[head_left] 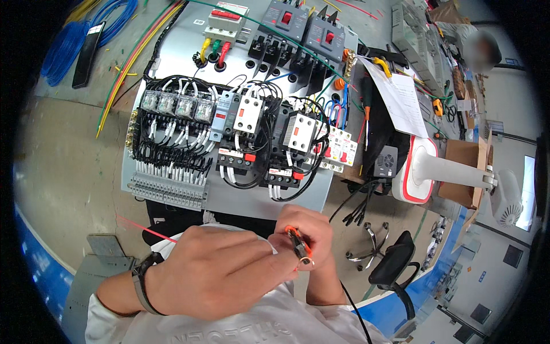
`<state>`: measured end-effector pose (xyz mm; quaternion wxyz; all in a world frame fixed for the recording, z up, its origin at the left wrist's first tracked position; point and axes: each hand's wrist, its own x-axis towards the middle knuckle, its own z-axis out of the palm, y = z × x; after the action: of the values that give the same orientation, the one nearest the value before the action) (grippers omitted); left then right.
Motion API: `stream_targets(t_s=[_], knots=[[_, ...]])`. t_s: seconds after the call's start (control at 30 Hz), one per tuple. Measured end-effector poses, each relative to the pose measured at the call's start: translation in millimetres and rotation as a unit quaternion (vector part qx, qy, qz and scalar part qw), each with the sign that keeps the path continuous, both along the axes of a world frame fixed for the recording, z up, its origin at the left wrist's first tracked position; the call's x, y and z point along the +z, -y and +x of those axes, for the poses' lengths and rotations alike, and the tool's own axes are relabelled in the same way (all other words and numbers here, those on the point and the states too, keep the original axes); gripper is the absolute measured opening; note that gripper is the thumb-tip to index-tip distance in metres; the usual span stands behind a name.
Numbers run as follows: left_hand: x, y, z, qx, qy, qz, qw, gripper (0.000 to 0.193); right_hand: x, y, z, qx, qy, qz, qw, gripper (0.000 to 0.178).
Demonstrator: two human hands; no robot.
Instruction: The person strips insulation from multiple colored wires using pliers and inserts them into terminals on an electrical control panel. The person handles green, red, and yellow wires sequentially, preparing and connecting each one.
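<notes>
Close to my body, both hands are together in front of the panel's near edge. My left hand (215,269), with a dark watch on its wrist, is closed with its fingers reaching toward the right one. A thin red wire (146,226) runs out from it to the left, and the gripped part is hidden. My right hand (314,229) wraps around orange-handled pliers (299,245), whose dark jaws point down toward me. At the jaw tips sits a small copper-coloured curve, possibly bare wire, beside my left fingertips.
A grey electrical panel (229,198) carries relays, contactors, breakers and a terminal strip (166,189). Blue wire coils (63,51) lie far left. Right of the panel are a paper sheet (395,94), a white stand with red trim (412,172) and a black chair (395,264). Another person stands far right.
</notes>
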<state>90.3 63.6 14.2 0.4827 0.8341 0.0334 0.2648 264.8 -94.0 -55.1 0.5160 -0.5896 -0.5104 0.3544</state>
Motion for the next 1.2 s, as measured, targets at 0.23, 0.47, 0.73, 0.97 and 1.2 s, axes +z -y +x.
stream_targets(t_s=[0.23, 0.47, 0.73, 0.97, 1.2], knots=[[1, 1, -4, -0.005, -0.031, 0.009, 0.999, 0.025, -7, 0, -11, -0.097, 0.057, 0.025, 0.993, 0.021], [-5, 8, -2, 0.009, -0.031, 0.011, 0.999, 0.025, -18, -2, -19, -0.191, 0.132, 0.061, 0.971, 0.020], [-1, -3, -2, 0.005, -0.027, 0.039, 0.999, 0.026, -17, 5, 2, 0.031, -0.014, -0.001, 0.999, 0.035], [0, -4, -6, -0.006, -0.056, 0.066, 0.996, 0.025, -15, 2, -17, -0.139, 0.114, 0.023, 0.983, 0.021], [-5, -2, -2, 0.011, -0.030, 0.076, 0.997, 0.027, -14, -4, -9, -0.071, 0.067, 0.053, 0.994, 0.020]])
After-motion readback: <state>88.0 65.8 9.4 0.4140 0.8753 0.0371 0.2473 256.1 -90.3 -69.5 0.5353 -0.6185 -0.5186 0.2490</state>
